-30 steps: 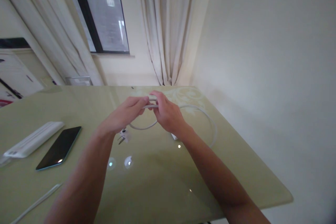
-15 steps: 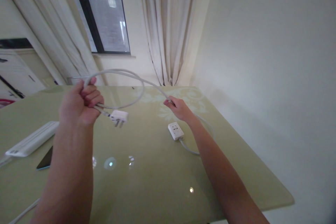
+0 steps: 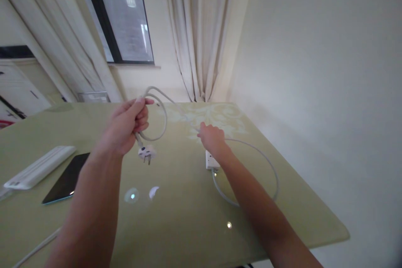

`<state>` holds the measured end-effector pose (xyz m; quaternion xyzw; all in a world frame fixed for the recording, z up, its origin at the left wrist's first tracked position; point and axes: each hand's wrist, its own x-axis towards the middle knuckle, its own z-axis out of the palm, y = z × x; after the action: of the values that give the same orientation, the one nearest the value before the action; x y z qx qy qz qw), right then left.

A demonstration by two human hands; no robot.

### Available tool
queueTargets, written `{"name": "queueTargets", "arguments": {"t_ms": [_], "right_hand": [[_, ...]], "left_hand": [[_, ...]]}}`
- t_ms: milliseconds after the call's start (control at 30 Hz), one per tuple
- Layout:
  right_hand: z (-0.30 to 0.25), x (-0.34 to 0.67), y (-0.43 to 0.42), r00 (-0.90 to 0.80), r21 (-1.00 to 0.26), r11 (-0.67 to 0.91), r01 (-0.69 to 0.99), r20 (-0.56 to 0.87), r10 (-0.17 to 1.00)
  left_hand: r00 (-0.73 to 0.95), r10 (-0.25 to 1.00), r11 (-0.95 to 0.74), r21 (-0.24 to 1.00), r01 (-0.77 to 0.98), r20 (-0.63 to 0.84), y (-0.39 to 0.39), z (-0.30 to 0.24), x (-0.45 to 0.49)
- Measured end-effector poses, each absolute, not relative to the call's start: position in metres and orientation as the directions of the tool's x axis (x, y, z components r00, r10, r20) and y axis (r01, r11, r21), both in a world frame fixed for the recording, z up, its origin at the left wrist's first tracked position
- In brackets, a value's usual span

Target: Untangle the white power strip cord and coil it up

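My left hand (image 3: 130, 123) is closed around a looped white power cord (image 3: 166, 121), held up over the table. Just below that hand dangles the cord's white plug (image 3: 147, 152), its metal prongs pointing down. My right hand (image 3: 212, 136) pinches the same cord farther along, lower and to the right. Partly hidden behind the right wrist, a white socket block (image 3: 211, 161) lies on the table. From it the cord curves in a wide loop under my right forearm and back up to the right hand.
On the left of the glossy green table (image 3: 176, 226) lie a long white power strip (image 3: 40, 167) and a dark tablet (image 3: 67, 178), with a white cable (image 3: 37, 248) nearer me. A wall (image 3: 314, 92) borders the right side; curtains (image 3: 201, 33) and a window (image 3: 122, 12) are behind.
My left hand has moved right, towards my right hand, carrying the loop and plug. The held loop looks smaller, while the cord by the socket block spreads in a wider curve.
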<state>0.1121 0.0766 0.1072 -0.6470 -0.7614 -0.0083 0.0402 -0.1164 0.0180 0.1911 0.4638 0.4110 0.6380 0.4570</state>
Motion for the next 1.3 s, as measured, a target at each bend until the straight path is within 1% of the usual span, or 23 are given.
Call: {"name": "queueTargets", "arguments": {"t_ms": [100,167,233,367,467,533,567,633,700,767,867,967,1033,1100,1167,1233,1300], "right_hand": [[0.101,0.098,0.067,-0.309,-0.031,0.309,0.951,0.02,0.951],[0.099,0.088,0.06,-0.436,-0.045,0.436,0.899,0.002,0.9],[0.098,0.077,0.051,-0.546,-0.051,0.546,0.836,0.012,0.837],[0.107,0.064,0.03,-0.694,-0.018,0.701,0.713,0.122,0.71],[0.122,0.069,0.023,-0.721,-0.003,0.741,0.671,0.231,0.654],[0.132,0.077,0.024,-0.691,-0.057,0.741,0.669,0.321,0.648],[0.136,0.081,0.026,-0.66,-0.113,0.737,0.667,0.37,0.654],[0.142,0.089,0.033,-0.585,-0.267,0.725,0.635,0.447,0.677],[0.145,0.096,0.04,-0.528,-0.422,0.717,0.554,0.487,0.695],[0.146,0.104,0.046,-0.512,-0.524,0.712,0.468,0.495,0.702],[0.151,0.122,0.054,-0.493,-0.572,0.706,0.419,0.51,0.705],[0.16,0.145,0.061,-0.418,-0.541,0.717,0.44,0.583,0.697],[0.166,0.156,0.065,-0.391,-0.484,0.74,0.466,0.638,0.664],[0.169,0.159,0.065,-0.408,-0.414,0.758,0.504,0.659,0.632],[0.169,0.152,0.062,-0.455,-0.346,0.75,0.564,0.628,0.632],[0.167,0.139,0.055,-0.492,-0.279,0.707,0.65,0.555,0.671],[0.165,0.124,0.047,-0.491,-0.206,0.642,0.739,0.488,0.722]], "left_hand": [[-0.058,0.964,-0.264,0.961,-0.08,0.26,0.019,0.18,-0.1],[-0.011,0.959,-0.282,0.959,0.037,0.283,0.021,0.172,-0.093],[0.021,0.959,-0.282,0.942,0.181,0.283,0.023,0.165,-0.087],[0.07,0.968,-0.248,0.87,0.427,0.242,0.03,0.155,-0.081],[0.082,0.96,-0.27,0.804,0.53,0.269,0.032,0.151,-0.082],[0.116,0.948,-0.31,0.79,0.529,0.295,0.033,0.151,-0.084],[0.16,0.947,-0.32,0.804,0.502,0.278,0.032,0.151,-0.085],[0.266,0.942,-0.309,0.843,0.44,0.206,0.031,0.151,-0.085],[0.302,0.939,-0.282,0.866,0.413,0.162,0.031,0.153,-0.087],[0.233,0.956,-0.26,0.891,0.373,0.181,0.03,0.155,-0.091],[0.056,0.983,-0.184,0.959,0.214,0.176,0.031,0.162,-0.109],[-0.098,0.986,-0.133,0.991,0.025,0.134,0.03,0.171,-0.133],[-0.139,0.979,-0.152,0.988,-0.018,0.148,0.028,0.176,-0.145],[-0.128,0.977,-0.166,0.985,0.037,0.169,0.026,0.178,-0.149],[-0.076,0.983,-0.156,0.98,0.124,0.166,0.025,0.176,-0.145],[-0.015,0.988,-0.148,0.972,0.183,0.153,0.024,0.173,-0.133],[0.067,0.985,-0.167,0.96,0.223,0.156,0.024,0.168,-0.119]]}}
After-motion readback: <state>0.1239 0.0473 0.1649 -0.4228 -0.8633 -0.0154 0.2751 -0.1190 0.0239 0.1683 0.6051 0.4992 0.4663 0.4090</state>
